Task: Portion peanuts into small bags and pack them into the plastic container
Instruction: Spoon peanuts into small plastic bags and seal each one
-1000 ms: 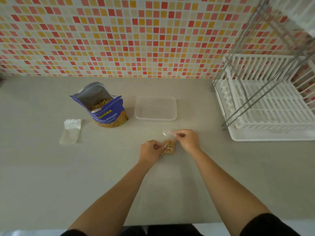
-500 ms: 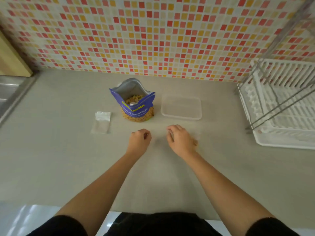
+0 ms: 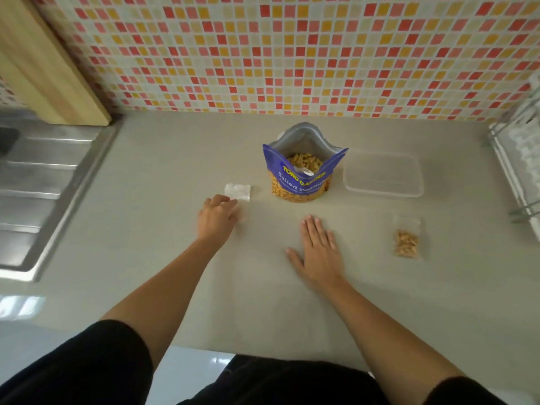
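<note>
An open blue peanut pouch [image 3: 301, 176] stands upright at the middle of the counter, peanuts showing inside. To its right lies a clear plastic container [image 3: 383, 179]. A small clear bag filled with peanuts [image 3: 406, 241] lies flat on the counter, right of my right hand. My right hand [image 3: 318, 249] rests flat on the counter with straight fingers and holds nothing. My left hand [image 3: 217, 217] reaches to the stack of empty small bags [image 3: 238, 192] left of the pouch, its fingertips on the near end of the stack.
A steel sink drainboard [image 3: 38, 194] fills the left side, with a wooden board [image 3: 43, 62] leaning on the tiled wall behind it. A white dish rack [image 3: 520, 171] stands at the right edge. The counter's front edge runs just below my forearms.
The filled small bag, held between both hands a second ago, now lies to the right. My left hand has moved left to the empty bags; the right has flattened on the counter.
</note>
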### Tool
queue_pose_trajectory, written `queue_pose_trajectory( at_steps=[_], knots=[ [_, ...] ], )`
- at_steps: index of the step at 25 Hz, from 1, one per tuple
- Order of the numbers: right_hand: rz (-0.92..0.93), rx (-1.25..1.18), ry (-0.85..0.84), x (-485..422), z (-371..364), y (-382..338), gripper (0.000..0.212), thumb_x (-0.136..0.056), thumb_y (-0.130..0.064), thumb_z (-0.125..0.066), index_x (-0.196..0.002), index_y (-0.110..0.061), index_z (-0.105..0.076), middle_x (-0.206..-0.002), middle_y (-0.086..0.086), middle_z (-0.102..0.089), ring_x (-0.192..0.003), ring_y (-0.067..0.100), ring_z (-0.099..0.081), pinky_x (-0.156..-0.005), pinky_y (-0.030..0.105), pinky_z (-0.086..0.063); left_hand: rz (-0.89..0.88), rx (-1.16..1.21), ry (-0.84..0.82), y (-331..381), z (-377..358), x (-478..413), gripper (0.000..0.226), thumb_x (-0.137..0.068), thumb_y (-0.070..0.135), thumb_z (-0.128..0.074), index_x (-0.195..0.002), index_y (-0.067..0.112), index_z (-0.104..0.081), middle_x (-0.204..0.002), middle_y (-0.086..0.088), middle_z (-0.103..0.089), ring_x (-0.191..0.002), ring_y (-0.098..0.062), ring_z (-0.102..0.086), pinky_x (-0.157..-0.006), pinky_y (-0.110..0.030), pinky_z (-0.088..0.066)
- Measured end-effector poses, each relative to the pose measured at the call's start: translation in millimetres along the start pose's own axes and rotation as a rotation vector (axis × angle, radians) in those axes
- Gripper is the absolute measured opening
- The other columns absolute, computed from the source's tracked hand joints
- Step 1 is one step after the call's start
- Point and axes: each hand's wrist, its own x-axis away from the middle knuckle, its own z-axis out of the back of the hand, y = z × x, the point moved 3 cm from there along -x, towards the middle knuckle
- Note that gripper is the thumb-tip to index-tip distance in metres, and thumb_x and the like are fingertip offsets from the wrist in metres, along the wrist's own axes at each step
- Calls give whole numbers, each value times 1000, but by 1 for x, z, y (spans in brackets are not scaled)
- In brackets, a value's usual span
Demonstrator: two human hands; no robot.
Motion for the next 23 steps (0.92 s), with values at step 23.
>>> queue_pose_trajectory(
  at_steps=[23],
  knots=[
    [6, -9, 66, 2, 1, 0, 87, -79, -69, -4, -148, -17, -10, -158, -1, -7, -146, 14, -1, -113, 29, 7, -162, -263, -154, 3, 20, -34, 45, -80, 37, -64, -122, 25, -52, -130, 6, -49, -120, -22, -38, -86, -38, -29]
  ],
)
